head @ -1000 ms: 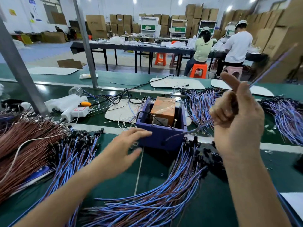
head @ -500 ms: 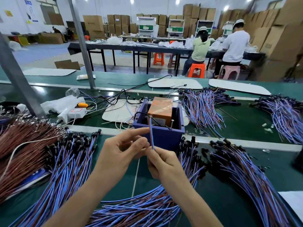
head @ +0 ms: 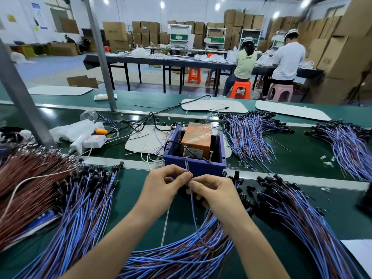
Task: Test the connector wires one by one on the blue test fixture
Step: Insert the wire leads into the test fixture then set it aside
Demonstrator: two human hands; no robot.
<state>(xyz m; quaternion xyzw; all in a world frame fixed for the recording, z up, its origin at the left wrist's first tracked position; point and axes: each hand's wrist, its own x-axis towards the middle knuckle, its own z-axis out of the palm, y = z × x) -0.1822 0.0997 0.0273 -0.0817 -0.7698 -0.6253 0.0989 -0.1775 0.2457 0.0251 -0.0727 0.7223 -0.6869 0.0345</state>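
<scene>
One connector wire (head: 192, 200), a thin blue-and-brown pair with two bare ends pointing up, is pinched between the fingertips of both hands: the left hand (head: 161, 188) grips it from 9 o'clock and the right hand (head: 213, 192) from 3 o'clock. Below the pinch it hangs between the wrists and curves away toward 6 o'clock. Its tips stand just in front of the one blue test fixture (head: 193, 166), at 12 o'clock from the hands. This is an open-topped box holding one orange block (head: 196, 137) wrapped in clear tape, with two upright metal pins (head: 184, 152) at its near rim. On the green bench (head: 141, 198) around it lie five blue-and-brown wire heaps: at 8 o'clock (head: 80, 208), 6 o'clock (head: 181, 252), 4 o'clock (head: 302, 218), 1 o'clock (head: 247, 133) and 2 o'clock (head: 348, 143). One reddish-brown heap (head: 26, 178) lies at 9 o'clock. Two people (head: 245, 63) sit far off at 12 o'clock.
</scene>
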